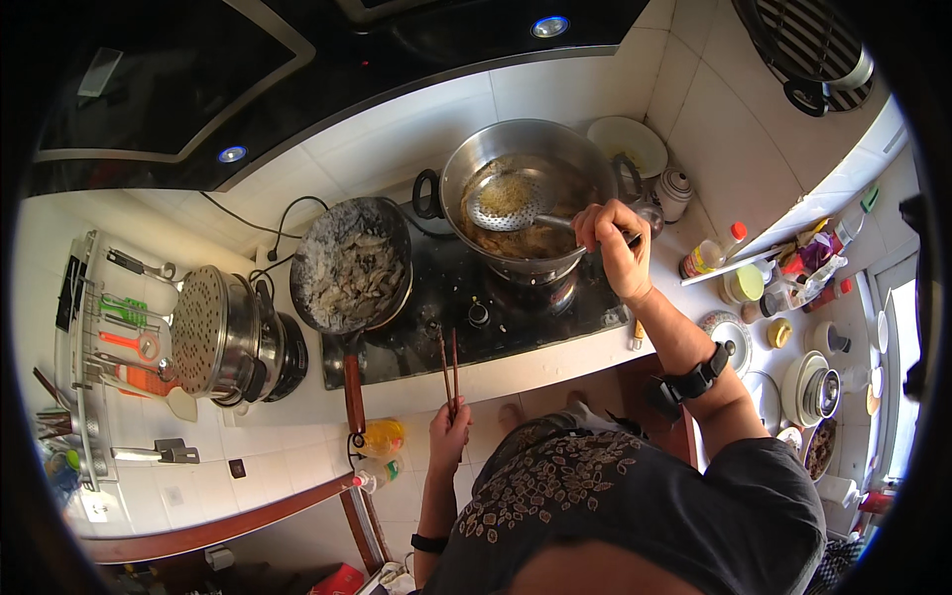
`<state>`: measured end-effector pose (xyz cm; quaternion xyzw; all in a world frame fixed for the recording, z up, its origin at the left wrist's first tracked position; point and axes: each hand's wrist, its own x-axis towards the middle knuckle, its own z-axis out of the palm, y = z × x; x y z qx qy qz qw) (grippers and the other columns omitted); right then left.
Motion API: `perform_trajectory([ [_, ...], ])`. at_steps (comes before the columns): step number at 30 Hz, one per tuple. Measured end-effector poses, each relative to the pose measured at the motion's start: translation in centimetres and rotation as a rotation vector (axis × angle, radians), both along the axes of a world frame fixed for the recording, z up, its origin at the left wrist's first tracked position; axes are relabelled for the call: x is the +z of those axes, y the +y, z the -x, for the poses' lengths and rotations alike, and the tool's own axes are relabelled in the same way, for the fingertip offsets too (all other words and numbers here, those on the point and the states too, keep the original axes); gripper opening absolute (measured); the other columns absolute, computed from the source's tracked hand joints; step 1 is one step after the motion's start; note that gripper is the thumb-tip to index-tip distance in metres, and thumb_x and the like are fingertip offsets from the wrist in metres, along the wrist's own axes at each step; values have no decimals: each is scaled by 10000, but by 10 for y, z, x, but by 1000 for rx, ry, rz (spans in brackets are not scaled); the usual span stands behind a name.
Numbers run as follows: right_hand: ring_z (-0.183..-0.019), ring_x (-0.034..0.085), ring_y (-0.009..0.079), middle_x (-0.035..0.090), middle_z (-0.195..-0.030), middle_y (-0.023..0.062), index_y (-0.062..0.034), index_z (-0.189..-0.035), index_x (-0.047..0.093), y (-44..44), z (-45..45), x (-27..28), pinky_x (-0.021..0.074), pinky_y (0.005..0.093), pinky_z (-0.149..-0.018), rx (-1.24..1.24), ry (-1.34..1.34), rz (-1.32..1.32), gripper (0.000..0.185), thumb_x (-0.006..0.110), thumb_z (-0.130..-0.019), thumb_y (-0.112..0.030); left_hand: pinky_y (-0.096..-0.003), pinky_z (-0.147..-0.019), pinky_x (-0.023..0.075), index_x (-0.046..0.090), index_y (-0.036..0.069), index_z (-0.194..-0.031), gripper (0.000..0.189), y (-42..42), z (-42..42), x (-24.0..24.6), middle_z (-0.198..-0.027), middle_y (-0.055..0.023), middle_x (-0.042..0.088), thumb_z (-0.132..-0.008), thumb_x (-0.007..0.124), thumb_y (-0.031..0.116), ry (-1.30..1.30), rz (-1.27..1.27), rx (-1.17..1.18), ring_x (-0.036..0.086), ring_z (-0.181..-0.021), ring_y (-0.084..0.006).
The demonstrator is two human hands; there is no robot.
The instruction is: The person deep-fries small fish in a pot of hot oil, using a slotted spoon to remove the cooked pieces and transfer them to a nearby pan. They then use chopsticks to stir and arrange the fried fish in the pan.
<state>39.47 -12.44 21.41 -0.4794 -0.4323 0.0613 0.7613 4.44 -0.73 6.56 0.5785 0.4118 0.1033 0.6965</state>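
My right hand (616, 242) grips the handle of a perforated metal skimmer (510, 201). The skimmer's bowl, with small yellowish bits in it, is inside a large two-handled steel pot (494, 141) that holds brownish liquid. Wooden chopsticks (451, 372) are in my left hand (449, 435), their tips pointing towards the black glass cooktop (435, 286). On the cooktop's left side sits a dark frying pan (401, 245) with a wooden handle; it contains floury, greyish pieces of food (361, 271). Both the pot and the pan stand over burners.
Stacked steel steamers (201, 331) stand left of the pan, beside a rack of hanging utensils (93, 320). A white plate (628, 137) and a lidded jar (674, 187) are behind the pot. Bottles (703, 256) and bowls (799, 379) crowd the right counter. A range hood (416, 52) hangs above.
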Motion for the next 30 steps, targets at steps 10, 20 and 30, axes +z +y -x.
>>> perform_trajectory([
  [10,-603,448,181,464,-586,75,-69,-642,392,-4,-21,4,437,372,-748,-17,70,0,235,436,-868,-113,-194,-470,373,570,11,-1165,314,4,3,-6,-742,10,561,-920,593,205,44,-5,5,457,-536,-36],
  [20,-574,434,177,448,-565,67,-72,-633,387,-4,-16,3,432,371,-717,-43,87,-24,237,449,-859,-105,-195,-474,373,570,7,-1162,310,-2,5,-5,-743,11,554,-921,588,201,26,-26,-4,455,-538,-38],
  [30,-531,401,147,435,-531,47,-67,-629,384,11,-27,32,437,345,-651,-141,140,-284,287,488,-894,-105,-200,-480,377,573,11,-1159,309,-7,11,2,-747,9,558,-919,582,206,57,-25,40,457,-546,-40],
])
